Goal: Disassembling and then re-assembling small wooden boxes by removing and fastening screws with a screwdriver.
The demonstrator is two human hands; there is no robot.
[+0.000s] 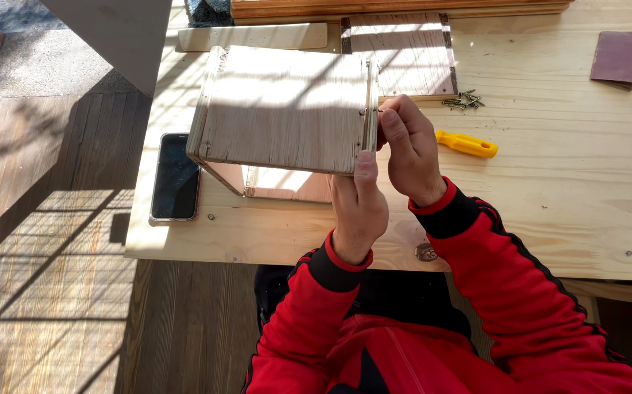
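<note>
1. Table (549, 211): pale wood, sunlit.
2. Box (283, 109): plywood, open-sided, resting on the table's near left part, held at its right edge.
3. Left hand (359, 208): grasps the box's lower right corner, thumb on its top face.
4. Right hand (407, 146): fingers pinched against the box's right edge.
5. Phone (176, 177): left of the box.
6. Screwdriver (467, 143): yellow handle, just right of the right hand.
7. Screws (464, 101): loose heap beyond it.
</note>
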